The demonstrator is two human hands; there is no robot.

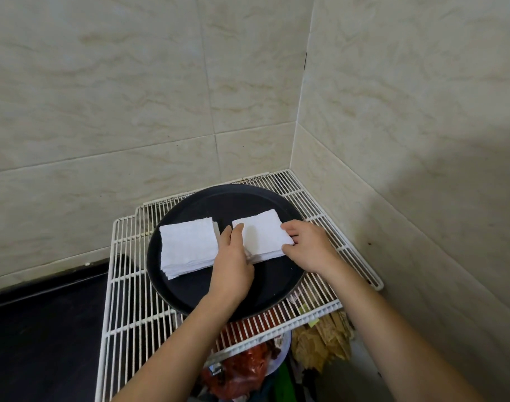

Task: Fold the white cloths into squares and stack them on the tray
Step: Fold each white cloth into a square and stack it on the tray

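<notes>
Scanning from the left of the frame, we find one stack of folded cloths (187, 246) lying on the left half of the black tray (224, 204), which sits on a white wire rack (126, 285). Just right of it, near the middle, our left hand (233, 262) pinches the near-left edge of a second stack (262, 236), thumb on top. Further right, our right hand (308, 246) grips that stack's right edge, fingers curled round it. The second stack sits on the tray's right half, apart from the first. We judge these cloths light, soft and limp, with layers that slide easily. Clamping opposite edges through every layer should keep the square true.
</notes>
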